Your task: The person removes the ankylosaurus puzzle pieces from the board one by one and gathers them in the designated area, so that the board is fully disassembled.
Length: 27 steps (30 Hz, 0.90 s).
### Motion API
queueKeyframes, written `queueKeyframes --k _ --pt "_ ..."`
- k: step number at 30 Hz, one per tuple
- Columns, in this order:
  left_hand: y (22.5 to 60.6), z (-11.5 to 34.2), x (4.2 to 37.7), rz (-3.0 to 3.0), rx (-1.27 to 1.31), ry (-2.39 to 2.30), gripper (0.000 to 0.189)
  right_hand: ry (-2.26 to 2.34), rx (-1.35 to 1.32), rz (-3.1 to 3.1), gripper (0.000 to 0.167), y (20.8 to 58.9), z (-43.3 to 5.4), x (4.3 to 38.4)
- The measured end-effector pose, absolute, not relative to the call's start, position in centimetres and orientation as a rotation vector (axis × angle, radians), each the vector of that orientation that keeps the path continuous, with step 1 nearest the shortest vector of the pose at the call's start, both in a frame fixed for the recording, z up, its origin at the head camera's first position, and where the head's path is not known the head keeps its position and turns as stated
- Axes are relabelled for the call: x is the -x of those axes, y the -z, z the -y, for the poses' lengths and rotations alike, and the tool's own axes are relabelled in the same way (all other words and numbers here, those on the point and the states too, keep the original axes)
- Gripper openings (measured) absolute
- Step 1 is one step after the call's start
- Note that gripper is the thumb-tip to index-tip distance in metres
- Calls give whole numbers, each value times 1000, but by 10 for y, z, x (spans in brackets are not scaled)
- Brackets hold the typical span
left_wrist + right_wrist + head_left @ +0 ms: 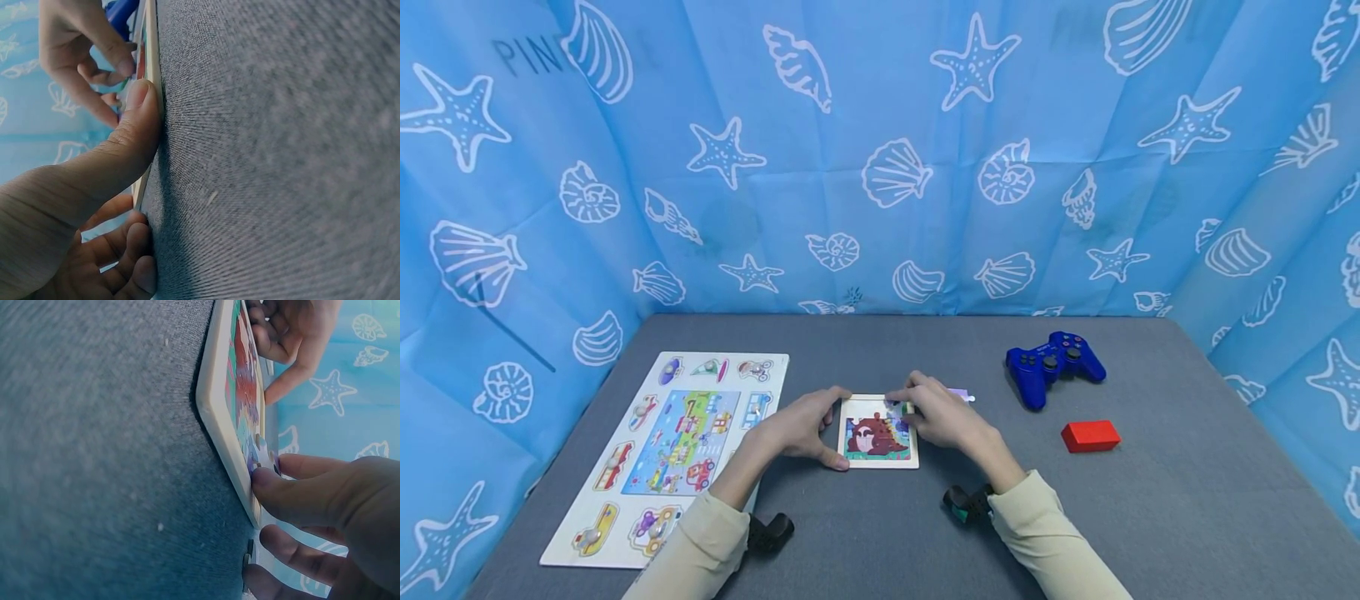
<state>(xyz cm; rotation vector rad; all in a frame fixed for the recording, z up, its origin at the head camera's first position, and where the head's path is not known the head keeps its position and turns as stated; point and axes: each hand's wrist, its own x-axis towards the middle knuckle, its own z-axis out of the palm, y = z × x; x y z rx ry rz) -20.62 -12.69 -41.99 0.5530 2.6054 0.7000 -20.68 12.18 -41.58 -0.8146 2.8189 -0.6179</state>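
And there it was, centre of the grey table (1150,517): a small wooden puzzle tray (880,466), pale and squarish, its picture a reddish-brown creature with a light patch on its front, a spiky, yellow-spotted edge along its back, and green and teal along the bottom. Pale backing showed across the upper left of the tray, and bluish-purple bits sat at the upper right.

The left hand (801,425) gripped the tray's left side, thumb at the near corner, fingers at the far one. Over on the other side, the right hand (946,414) worked the upper right, thumb and forefinger pinching a puzzle piece (262,453)!

That pinch was the right wrist camera's catch; from the head, the hand covered most of it. The same close view caught the tray's thick, rounded rim. The left wrist camera had the left thumb pressed on the tray's edge, with that hand's other fingers curled by the far end.

Only the head view gave the whole spread: a purple loose piece (960,394) peeking out just beyond the right hand, a large picture board (568,554) to the left, and a red block (1090,436) nearer than the blue game controller (1051,365) on the right.
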Motion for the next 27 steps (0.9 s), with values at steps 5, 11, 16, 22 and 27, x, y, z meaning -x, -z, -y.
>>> queueKeyframes --k 5,11,16,22,27 --pt "420 127 205 -2615 -578 -705 97 632 806 -2846 38 416 -121 206" --pt "420 127 206 -2613 -580 -701 97 671 827 -2892 37 417 -122 205" --pt "420 127 206 -2613 -581 -710 98 686 794 -2897 37 413 -130 205" --pt "421 128 206 -2609 -573 -714 98 686 731 -2892 38 405 -146 207" --pt "420 128 206 -2608 -572 -717 99 708 720 -2892 39 400 -164 208"
